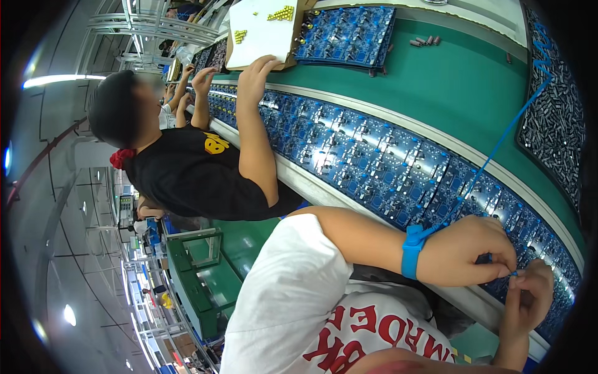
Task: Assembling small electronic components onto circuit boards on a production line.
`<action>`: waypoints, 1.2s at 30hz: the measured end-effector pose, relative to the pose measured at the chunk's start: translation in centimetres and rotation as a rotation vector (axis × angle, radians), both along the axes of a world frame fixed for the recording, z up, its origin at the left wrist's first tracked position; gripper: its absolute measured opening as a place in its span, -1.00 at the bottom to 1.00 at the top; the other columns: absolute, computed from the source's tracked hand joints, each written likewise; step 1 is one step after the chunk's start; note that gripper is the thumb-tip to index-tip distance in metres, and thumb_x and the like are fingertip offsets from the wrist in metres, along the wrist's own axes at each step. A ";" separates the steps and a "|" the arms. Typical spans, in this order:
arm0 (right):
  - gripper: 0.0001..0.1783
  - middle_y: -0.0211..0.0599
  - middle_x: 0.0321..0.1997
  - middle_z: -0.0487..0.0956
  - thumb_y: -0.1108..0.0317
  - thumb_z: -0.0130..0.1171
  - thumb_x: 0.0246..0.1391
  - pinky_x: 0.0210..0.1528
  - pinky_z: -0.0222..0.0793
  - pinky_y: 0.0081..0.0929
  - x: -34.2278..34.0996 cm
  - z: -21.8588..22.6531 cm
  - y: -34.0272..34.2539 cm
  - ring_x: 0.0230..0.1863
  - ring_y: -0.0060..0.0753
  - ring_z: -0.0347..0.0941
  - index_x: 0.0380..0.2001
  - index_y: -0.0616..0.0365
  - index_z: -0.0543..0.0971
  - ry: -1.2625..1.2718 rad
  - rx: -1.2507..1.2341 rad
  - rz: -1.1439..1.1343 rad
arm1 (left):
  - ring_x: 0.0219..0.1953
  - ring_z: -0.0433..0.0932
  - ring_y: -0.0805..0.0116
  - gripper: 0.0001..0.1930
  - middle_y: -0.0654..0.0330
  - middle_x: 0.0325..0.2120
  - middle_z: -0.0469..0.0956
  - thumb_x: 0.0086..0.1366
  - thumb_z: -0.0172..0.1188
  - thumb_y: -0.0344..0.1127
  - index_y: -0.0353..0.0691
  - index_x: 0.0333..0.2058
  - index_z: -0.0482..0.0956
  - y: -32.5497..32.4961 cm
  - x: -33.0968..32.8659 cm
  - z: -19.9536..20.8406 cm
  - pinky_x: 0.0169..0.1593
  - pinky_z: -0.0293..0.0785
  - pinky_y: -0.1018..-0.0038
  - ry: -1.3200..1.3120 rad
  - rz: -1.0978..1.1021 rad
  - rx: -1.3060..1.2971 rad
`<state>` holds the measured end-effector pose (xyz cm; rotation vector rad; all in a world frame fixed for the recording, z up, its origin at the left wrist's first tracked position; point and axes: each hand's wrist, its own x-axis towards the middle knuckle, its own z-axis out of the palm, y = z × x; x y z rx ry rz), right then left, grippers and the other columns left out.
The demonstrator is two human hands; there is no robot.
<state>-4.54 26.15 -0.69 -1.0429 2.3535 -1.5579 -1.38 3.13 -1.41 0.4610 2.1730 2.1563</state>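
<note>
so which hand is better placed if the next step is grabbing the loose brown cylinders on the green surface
Probably the left hand: it sits nearer the brown cylinders than the right hand. Both hands' fingertips meet at a tiny blue part, though.

Head-worn fisheye (edges bowed), looking down, near the circuit boards [367, 163]

The circuit boards [349, 153] are deep blue, speckled with silver and black, beside a green bench top [461, 75]. The tiny part [514, 273], wrist strap [411, 252] and coiled cord [498, 144] are brighter blue. One T-shirt [280, 274] is white with red lettering, another shirt [180, 181] black with a yellow print. Yellow pieces [281, 13] dot a white sheet [258, 43].
</note>
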 end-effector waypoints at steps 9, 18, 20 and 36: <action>-0.75 -0.28 -0.47 0.53 0.64 0.33 -0.20 -0.48 0.34 -0.41 0.2 -0.1 -1.8 -0.49 -0.27 0.44 -0.39 0.11 0.60 0.226 -0.122 -0.102 | -0.32 0.56 0.20 -0.86 0.09 -0.36 0.61 0.24 0.28 -0.44 -0.26 -0.22 0.66 0.2 0.7 0.5 -0.22 0.46 0.38 -0.062 -0.034 -0.159; -0.86 -0.30 -0.43 0.61 0.55 0.36 -0.13 -0.40 0.42 -0.44 -0.1 1.1 -1.6 -0.42 -0.33 0.54 -0.43 0.12 0.65 0.120 -0.076 -0.171 | -0.27 0.61 0.35 -0.83 0.12 -0.34 0.64 0.29 0.26 -0.37 -0.28 -0.18 0.66 0.4 0.5 0.0 -0.18 0.50 0.46 -0.104 -0.008 -0.103; -0.87 -0.30 -0.43 0.61 0.54 0.35 -0.11 -0.39 0.43 -0.44 -0.5 1.1 -1.8 -0.41 -0.34 0.55 -0.42 0.13 0.65 0.064 -0.111 -0.147 | -0.26 0.61 0.35 -0.83 0.12 -0.34 0.64 0.30 0.25 -0.37 -0.28 -0.17 0.66 0.2 0.4 0.4 -0.17 0.50 0.47 -0.124 -0.014 -0.114; -0.91 -0.29 -0.40 0.58 0.50 0.31 -0.02 -0.36 0.46 -0.49 -0.4 1.2 -1.9 -0.39 -0.39 0.57 -0.38 0.15 0.62 0.088 -0.087 -0.151 | -0.28 0.58 0.46 -0.81 0.15 -0.33 0.66 0.33 0.23 -0.36 -0.32 -0.15 0.65 0.6 0.0 -0.5 -0.16 0.49 0.51 -0.149 0.017 -0.041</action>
